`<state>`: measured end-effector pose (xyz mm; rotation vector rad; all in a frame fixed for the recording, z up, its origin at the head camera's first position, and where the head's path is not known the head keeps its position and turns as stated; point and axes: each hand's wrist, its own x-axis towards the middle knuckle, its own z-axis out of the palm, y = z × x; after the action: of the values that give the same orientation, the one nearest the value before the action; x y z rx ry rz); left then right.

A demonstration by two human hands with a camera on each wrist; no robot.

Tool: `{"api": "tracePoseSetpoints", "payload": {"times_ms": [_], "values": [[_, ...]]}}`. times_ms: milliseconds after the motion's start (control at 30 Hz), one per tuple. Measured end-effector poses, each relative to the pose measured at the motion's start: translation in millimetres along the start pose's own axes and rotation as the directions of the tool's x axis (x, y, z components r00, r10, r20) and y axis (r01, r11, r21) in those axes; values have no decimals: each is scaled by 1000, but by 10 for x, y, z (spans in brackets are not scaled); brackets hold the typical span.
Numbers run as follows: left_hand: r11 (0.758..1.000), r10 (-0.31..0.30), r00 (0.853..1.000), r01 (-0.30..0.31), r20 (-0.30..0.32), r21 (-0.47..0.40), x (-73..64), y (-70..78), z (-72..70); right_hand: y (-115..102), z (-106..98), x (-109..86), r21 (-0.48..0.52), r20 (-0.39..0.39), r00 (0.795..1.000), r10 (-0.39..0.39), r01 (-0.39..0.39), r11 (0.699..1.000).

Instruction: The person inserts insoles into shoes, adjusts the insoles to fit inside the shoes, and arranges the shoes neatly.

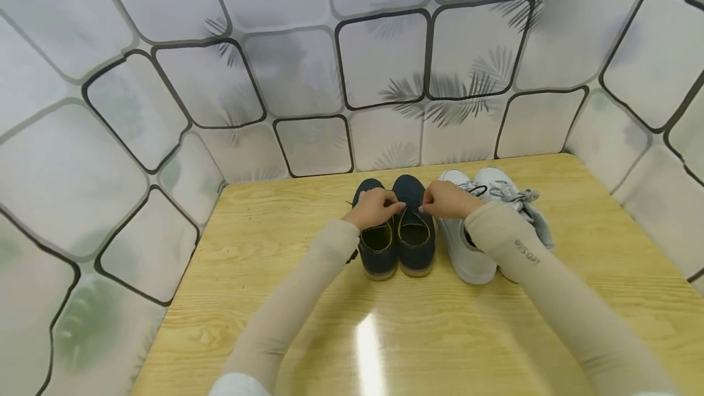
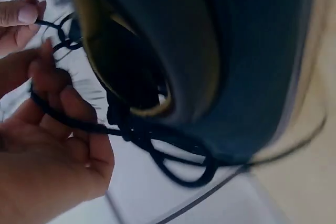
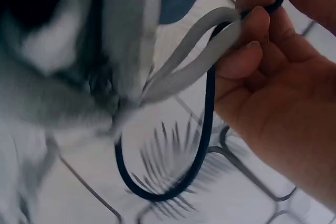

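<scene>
Two navy shoes stand side by side on the wooden table, toes toward the wall; the right one (image 1: 416,256) lies below both hands, the left one (image 1: 379,258) beside it. My left hand (image 1: 375,209) pinches a dark shoelace above the right navy shoe. Opposite it, my right hand (image 1: 451,199) pinches dark lace too, and a long strand (image 3: 208,103) hangs from its fingers in the right wrist view. In the left wrist view, a dark lace loop (image 2: 191,182) hangs at a navy shoe's side, and a strand runs across the left hand's fingers.
A pair of white shoes (image 1: 475,267) stands close on the right, partly under my right forearm. A pale lace loop (image 3: 194,38) from them lies near the right fingers. The patterned wall (image 1: 385,133) rises behind the wooden table (image 1: 264,249) and along both sides.
</scene>
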<state>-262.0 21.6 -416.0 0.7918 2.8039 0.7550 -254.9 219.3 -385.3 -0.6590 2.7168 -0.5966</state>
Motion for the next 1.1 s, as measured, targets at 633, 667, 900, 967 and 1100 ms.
{"api": "tracePoseSetpoints", "payload": {"times_ms": [633, 667, 900, 967, 1100], "values": [[401, -166, 979, 178, 119, -899, 167, 74, 82, -66, -97, -14, 672, 27, 967, 254, -205, 711], [406, -148, 978, 195, 147, -893, 176, 65, 85, -67, -89, 2, 676, 24, 963, 269, -213, 705], [514, 13, 970, 202, 243, -834, 177, -15, 94, -152, -22, 116, 604, -101, 942, 321, -199, 772], [528, 6, 972, 196, 234, -826, 172, -18, 97, -161, 3, 139, 545, -162, 940, 300, -168, 822], [523, -54, 975, 210, 214, -826, 171, -7, 111, -137, 37, 155, 379, -262, 945, 198, -88, 921]]}}
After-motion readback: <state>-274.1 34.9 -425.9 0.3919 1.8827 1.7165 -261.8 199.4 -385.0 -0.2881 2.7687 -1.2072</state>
